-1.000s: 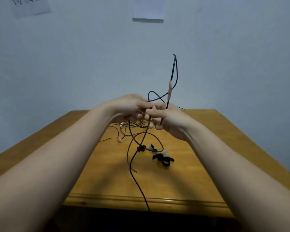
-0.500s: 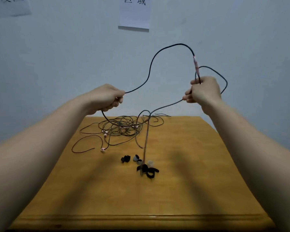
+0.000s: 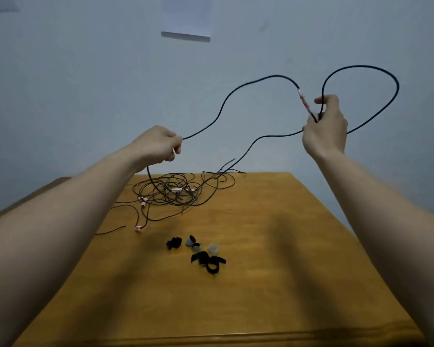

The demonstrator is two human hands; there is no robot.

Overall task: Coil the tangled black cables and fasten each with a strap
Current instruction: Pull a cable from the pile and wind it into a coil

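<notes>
Above the tabletop (image 3: 273, 284), the left hand (image 3: 158, 144) and the right hand (image 3: 325, 128) each grip one black cable (image 3: 236, 93), wide apart in free air. The tangle (image 3: 176, 191) lies near the tabletop's far edge. The straps (image 3: 201, 254) lie at its middle, well apart from its side edges.

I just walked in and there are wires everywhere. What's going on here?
A person is sorting cables at a wooden table. Both hands are raised above it, holding one black cable. The left hand grips one stretch, and the right hand pinches a loop beside a pink-marked section. The cable trails down into the tangled pile at the far side. The straps lie loose, none fastened yet.
</notes>
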